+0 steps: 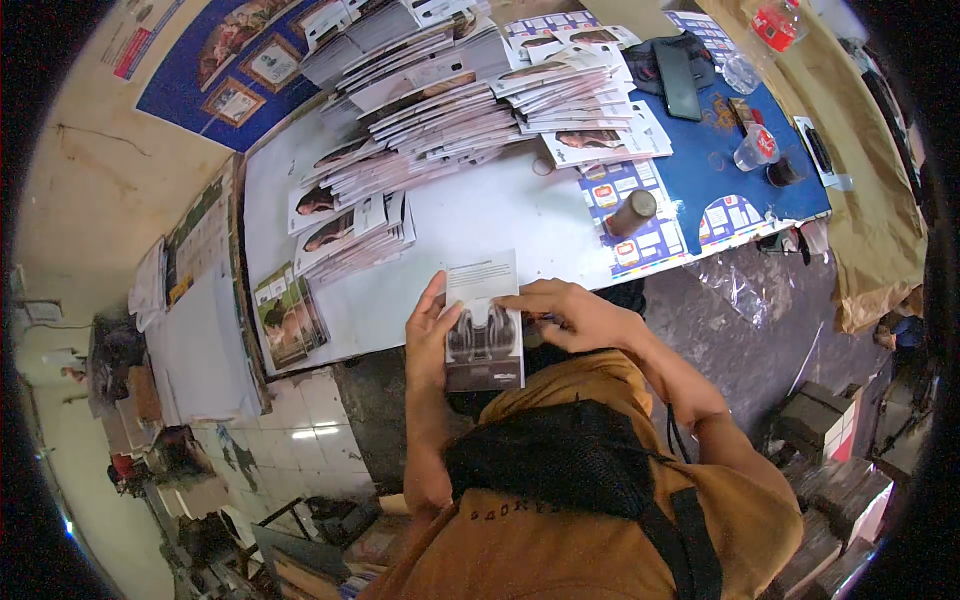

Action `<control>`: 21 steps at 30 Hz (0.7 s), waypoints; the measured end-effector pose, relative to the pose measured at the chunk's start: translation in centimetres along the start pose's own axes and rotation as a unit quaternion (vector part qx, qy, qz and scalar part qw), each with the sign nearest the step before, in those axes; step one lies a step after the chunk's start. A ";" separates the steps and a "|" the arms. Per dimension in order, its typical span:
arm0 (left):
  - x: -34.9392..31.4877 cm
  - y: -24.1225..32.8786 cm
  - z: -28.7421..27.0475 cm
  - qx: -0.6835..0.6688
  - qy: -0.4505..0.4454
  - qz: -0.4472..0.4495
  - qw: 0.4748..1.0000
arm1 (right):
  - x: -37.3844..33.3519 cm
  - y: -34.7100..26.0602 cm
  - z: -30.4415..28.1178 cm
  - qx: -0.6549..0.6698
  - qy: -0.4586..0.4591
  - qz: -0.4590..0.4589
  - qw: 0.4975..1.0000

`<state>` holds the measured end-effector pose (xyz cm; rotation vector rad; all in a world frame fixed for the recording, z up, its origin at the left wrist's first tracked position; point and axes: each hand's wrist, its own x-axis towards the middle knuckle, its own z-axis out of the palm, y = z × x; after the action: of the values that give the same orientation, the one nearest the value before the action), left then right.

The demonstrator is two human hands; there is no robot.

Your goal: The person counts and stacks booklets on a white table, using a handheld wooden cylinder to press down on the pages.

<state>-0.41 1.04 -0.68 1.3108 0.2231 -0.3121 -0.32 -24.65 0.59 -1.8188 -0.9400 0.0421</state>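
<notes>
Grip, left hand [428, 335]: clamped on a grey-and-white booklet [488, 372] by its left edge, thumb over the front, fingers spread beyond the edge. Grip, right hand [578, 312]: index finger laid on the front of the booklet, near its upper right; the other fingers are curled by the right edge, and whether they pinch it I cannot tell from this angle. Booklet held upright in the view, just off the near edge of the tabletop [470, 215], in front of the body; headphones pictured on its cover.

Beyond the hands, on the tabletop: small booklet pile [355, 232] toward the left, slumped and fanned; green-covered bundle [290, 315] at the near left corner. Farther back, a large heap of booklets [430, 120], overlapping in leaning rows.

Right of the hands: brown cylinder [632, 213] on a printed sheet [640, 250]. Farther right, a blue covering [735, 185] bears a plastic cup [756, 148], a dark glass [785, 170] beside it, and a phone [678, 80] lying on black cloth [645, 65].

Black bag [550, 460] across the wearer's orange-brown shirt [500, 545].
</notes>
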 end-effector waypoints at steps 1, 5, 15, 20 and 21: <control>0.1 -0.1 -0.3 0.005 -0.005 0.003 1.000 | 0.0 -0.7 0.2 0.007 0.025 0.019 0.999; -0.7 0.2 0.0 -0.215 -0.061 0.051 0.973 | -0.7 0.4 1.6 -0.114 0.125 0.051 0.984; -0.7 -1.4 2.9 0.047 -0.043 0.240 0.969 | 0.8 -2.5 5.1 0.067 0.115 0.068 0.989; -1.0 -1.4 3.6 -0.043 -0.083 0.194 0.976 | 1.8 -1.7 4.8 0.244 0.112 0.168 0.948; -1.1 -1.3 3.9 -0.049 -0.083 0.184 0.978 | 2.0 -0.9 5.1 0.269 0.100 0.190 0.939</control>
<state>-1.92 -2.89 -0.59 1.1937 -0.1449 -0.0923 -1.63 -19.34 -0.28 -1.4292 -0.3686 0.3196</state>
